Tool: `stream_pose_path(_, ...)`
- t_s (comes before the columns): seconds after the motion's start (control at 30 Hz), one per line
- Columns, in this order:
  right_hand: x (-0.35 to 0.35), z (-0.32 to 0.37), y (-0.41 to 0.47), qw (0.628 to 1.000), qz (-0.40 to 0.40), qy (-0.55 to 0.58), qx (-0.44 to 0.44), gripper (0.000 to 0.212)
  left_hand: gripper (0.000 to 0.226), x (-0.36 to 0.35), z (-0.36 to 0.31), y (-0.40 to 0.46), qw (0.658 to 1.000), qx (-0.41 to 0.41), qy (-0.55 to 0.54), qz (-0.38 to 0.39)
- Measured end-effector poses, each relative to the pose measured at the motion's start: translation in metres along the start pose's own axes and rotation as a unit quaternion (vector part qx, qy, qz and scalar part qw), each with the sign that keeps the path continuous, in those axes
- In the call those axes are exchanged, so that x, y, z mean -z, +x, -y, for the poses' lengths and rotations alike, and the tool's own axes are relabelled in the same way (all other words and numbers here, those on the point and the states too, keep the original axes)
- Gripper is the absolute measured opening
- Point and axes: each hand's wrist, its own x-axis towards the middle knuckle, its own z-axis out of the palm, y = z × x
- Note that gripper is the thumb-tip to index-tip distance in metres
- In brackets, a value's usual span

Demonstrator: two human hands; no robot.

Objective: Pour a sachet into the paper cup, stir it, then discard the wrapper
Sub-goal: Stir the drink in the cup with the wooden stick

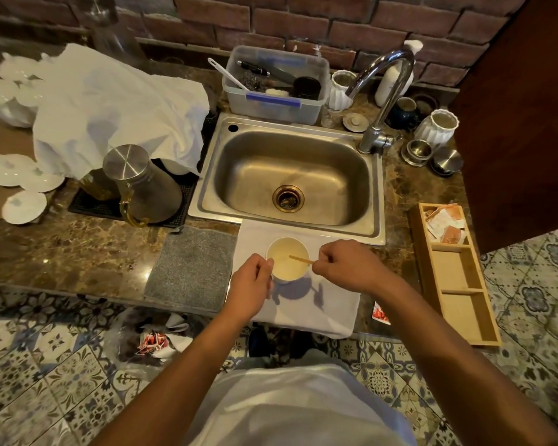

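The paper cup (287, 259) is steadied on the white towel (319, 304) by the left hand (252, 286), fingers curled round its wall. A wooden stirrer (301, 259), pinched by the right hand (342, 265), is dipped in, apparently for stirring.

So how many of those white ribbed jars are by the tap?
2. One white ribbed jar stands left of the tap, beside the plastic tub. The other stands to the tap's right, near the metal tins. More could be hidden behind the wooden panel.
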Motion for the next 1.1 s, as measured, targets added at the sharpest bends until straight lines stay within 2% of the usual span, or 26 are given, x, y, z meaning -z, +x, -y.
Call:
stream_pose_path(0.23,-0.006,-0.006,0.024,0.989,-0.114,-0.091,0.022,0.023,0.034,-0.013,-0.004,-0.006,0.998,0.032,-0.038,-0.049)
stream_pose_path(0.37,-0.013,-0.012,0.033,0.978,-0.185,-0.089,0.045,0.022,0.034,-0.018,-0.005,-0.01,0.995,0.039,-0.056,-0.071)
stream_pose_path(0.5,-0.012,-0.012,0.041,0.97,-0.213,-0.084,0.084,0.024,0.034,-0.022,-0.013,-0.012,0.992,0.054,-0.07,-0.091)
stream_pose_path(0.63,-0.01,-0.006,0.042,0.962,-0.206,-0.102,0.145,0.023,0.036,-0.023,-0.015,-0.012,0.99,0.056,-0.068,-0.106)
stream_pose_path(0.8,-0.017,-0.004,0.043,0.954,-0.159,-0.153,0.203,0.026,0.036,-0.022,-0.016,-0.01,0.991,0.066,-0.071,-0.094)
stream_pose_path(1.1,-0.033,-0.004,0.048,0.96,-0.114,-0.187,0.175,0.03,0.032,-0.002,-0.015,0.001,0.996,0.058,-0.075,0.0)
